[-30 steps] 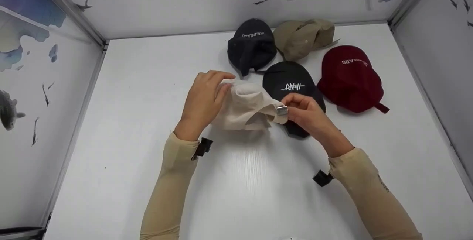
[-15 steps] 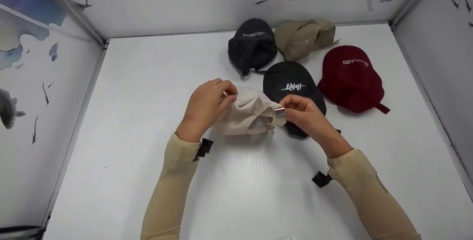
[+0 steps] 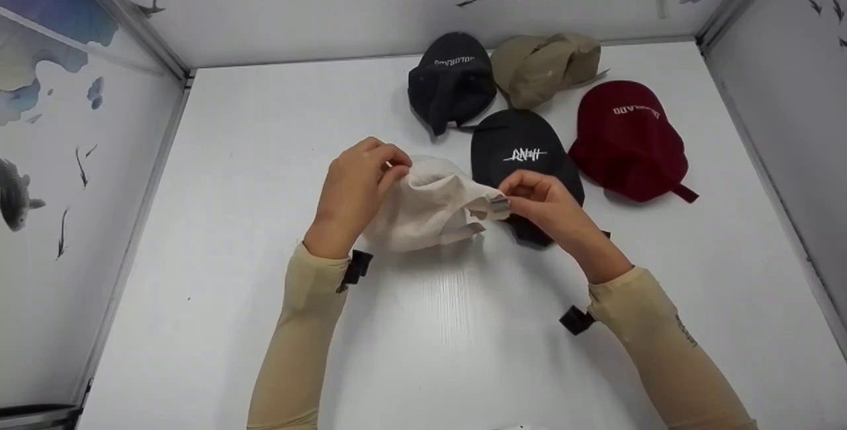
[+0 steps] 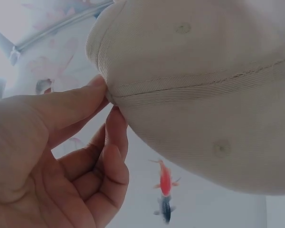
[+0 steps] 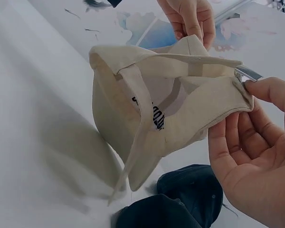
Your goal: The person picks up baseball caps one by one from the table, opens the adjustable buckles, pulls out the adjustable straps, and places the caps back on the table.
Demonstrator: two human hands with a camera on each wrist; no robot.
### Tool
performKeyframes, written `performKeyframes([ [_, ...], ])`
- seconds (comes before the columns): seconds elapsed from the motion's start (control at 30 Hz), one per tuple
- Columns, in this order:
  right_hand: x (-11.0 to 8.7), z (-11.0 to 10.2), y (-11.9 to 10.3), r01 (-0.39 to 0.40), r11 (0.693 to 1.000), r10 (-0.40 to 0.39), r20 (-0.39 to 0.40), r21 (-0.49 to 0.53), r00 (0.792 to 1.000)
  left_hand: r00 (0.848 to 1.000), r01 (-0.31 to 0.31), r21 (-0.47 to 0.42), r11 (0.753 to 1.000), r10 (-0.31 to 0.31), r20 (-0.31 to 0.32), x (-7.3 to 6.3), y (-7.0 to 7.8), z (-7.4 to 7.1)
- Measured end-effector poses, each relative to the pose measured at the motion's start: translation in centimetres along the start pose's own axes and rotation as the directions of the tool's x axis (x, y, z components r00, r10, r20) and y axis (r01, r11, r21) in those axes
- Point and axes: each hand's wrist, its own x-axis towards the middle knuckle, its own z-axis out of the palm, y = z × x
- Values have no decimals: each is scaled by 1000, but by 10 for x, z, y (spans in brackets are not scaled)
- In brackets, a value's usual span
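Note:
Both hands hold a cream baseball cap (image 3: 423,212) above the white table. My left hand (image 3: 360,188) pinches its fabric between thumb and fingertips, at a stitched seam of the crown in the left wrist view. On the other side, my right hand (image 3: 546,208) pinches the cap's back edge beside the metal buckle (image 3: 499,205). The right wrist view looks into the cap, where a strap (image 5: 140,99) hangs loose and dark lettering (image 5: 158,117) shows inside. A black cap (image 3: 519,145) with white lettering lies just behind the right hand, partly hidden by it.
A navy cap (image 3: 453,83), a khaki cap (image 3: 536,73) and a dark red cap (image 3: 628,142) lie on the white table (image 3: 265,119) towards the back right. White panels (image 3: 331,13) with printed fish stand around the table's back and sides.
My left hand has closed its fingertips on the cap's fabric, then moved slightly left and pulled the crown with it. My right hand stays nearly in place at the buckle.

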Motion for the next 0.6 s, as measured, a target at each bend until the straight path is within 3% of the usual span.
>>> performKeyframes([
  [0.37,3,3,5,31,999,-29,67,-38,997,996,51,63,997,-46,-78,-2,-11,-3],
  [0.6,5,6,6,37,996,-36,25,-77,999,993,68,81,994,-59,-103,-1,-20,-1],
])
